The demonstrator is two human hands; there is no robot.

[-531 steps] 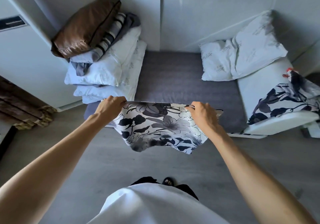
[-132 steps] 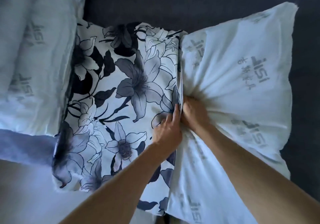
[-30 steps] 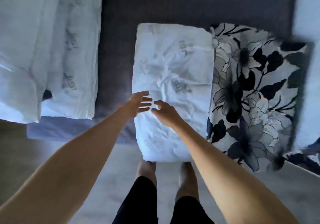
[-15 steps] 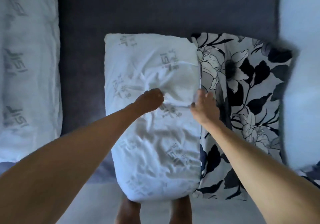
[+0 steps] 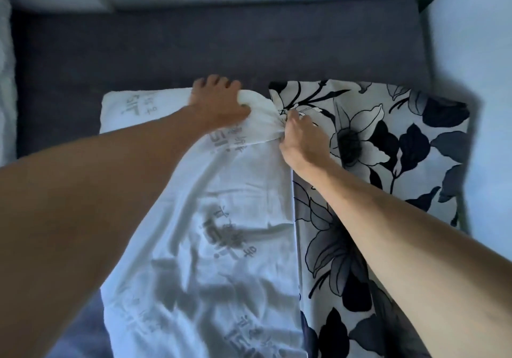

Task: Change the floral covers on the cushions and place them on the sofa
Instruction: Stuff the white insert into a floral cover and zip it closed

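Cushion on our sofa, our left hand gripping its far corner, right hand pinching floral cover edge beside it

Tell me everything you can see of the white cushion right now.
The white cushion is a soft, rectangular pad in thin, wrinkled white fabric printed with grey lettering. It lies flat on the dark grey sofa seat, its near end running out of the bottom of the view. Its right side is tucked into the opening of the floral cover, which lies beside it. The left hand grips its far edge, bunching the fabric; the right hand pinches the cover's edge at the far right corner.
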